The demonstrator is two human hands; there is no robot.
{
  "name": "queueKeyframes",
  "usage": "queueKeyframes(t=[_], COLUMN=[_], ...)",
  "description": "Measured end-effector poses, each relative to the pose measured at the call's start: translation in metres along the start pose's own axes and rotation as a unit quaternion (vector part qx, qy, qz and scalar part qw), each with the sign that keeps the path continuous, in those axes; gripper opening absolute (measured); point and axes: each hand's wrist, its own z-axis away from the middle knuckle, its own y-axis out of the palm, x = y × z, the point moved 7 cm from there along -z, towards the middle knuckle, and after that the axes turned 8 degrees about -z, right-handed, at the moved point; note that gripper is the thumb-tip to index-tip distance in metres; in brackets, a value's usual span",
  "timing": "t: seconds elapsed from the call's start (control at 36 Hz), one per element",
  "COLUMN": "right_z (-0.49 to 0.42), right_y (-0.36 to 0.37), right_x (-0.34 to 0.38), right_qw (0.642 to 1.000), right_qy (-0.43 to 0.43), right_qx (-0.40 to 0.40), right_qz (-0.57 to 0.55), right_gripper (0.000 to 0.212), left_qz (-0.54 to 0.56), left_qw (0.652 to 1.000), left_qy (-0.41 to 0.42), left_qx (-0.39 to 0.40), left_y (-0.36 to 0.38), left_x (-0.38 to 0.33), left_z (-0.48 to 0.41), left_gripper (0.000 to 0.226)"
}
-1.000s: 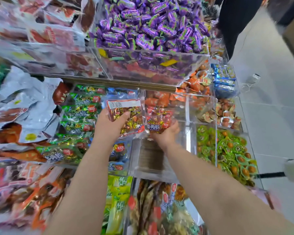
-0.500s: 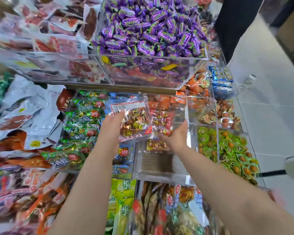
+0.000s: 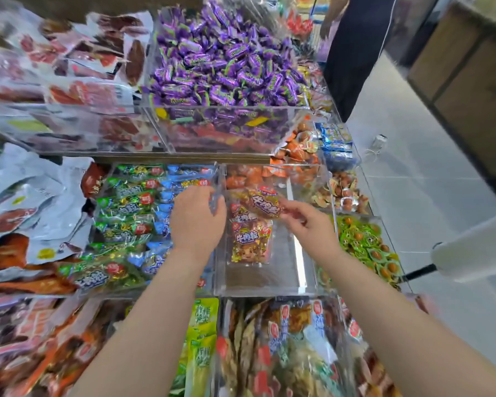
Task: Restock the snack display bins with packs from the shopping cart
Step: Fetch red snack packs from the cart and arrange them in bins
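Observation:
A clear acrylic bin point(image 3: 269, 290) stands in the middle of the display with its floor partly bare. A red-and-gold snack pack point(image 3: 251, 242) lies flat inside it. My right hand point(image 3: 304, 224) pinches another red-and-gold snack pack point(image 3: 265, 206) by its right end, above the bin's back half. My left hand point(image 3: 196, 222) is at the bin's left wall, back of the hand towards me. Its curled fingertips sit beside the packs and are mostly hidden, so I cannot see whether it grips anything.
Green snack packs point(image 3: 121, 210) and blue packs point(image 3: 162, 216) fill the bin to the left. Purple candies point(image 3: 221, 67) are heaped on the upper tier. Green-and-orange round snacks point(image 3: 364, 245) lie to the right. A white cylinder on a black rod point(image 3: 470, 247) sticks in at the right over the tiled floor.
The large clear pack is no longer in my left hand, and red-and-gold packs now lie in the bin. Both hands have come lower, over the bin.

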Motion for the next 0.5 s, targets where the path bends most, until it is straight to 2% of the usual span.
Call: queueKeyframes(t=[0.06,0.14,0.19,0.31,0.39,0.5], right_z=[0.001,0.003,0.005,0.012,0.017,0.014], right_y=[-0.006,-0.007,-0.001,0.027,0.053,0.067], right_x=[-0.010,-0.021,-0.027,-0.046,-0.067,-0.099], right_qw=[0.998,0.983,0.970,0.947,0.938,0.948], right_qy=[0.058,0.133,0.171,0.225,0.261,0.292], right_qx=[0.027,0.096,0.145,0.214,0.222,0.114], right_qz=[-0.002,0.077,0.097,0.077,0.060,0.059], right_gripper=[0.028,0.026,0.024,0.017,0.009,0.032], left_qz=[-0.109,-0.222,-0.254,-0.237,-0.233,-0.232], left_qw=[0.993,0.969,0.953,0.954,0.952,0.953], left_qy=[0.052,0.028,0.009,-0.004,-0.011,-0.001], left_qx=[-0.003,0.101,0.164,0.184,0.197,0.194], left_y=[0.011,0.043,0.063,0.078,0.081,0.081], left_x=[0.000,0.014,0.025,0.030,0.032,0.031], left_z=[-0.001,-0.006,-0.005,-0.010,-0.011,-0.010], left_gripper=[0.047,0.087,0.105,0.108,0.109,0.103])
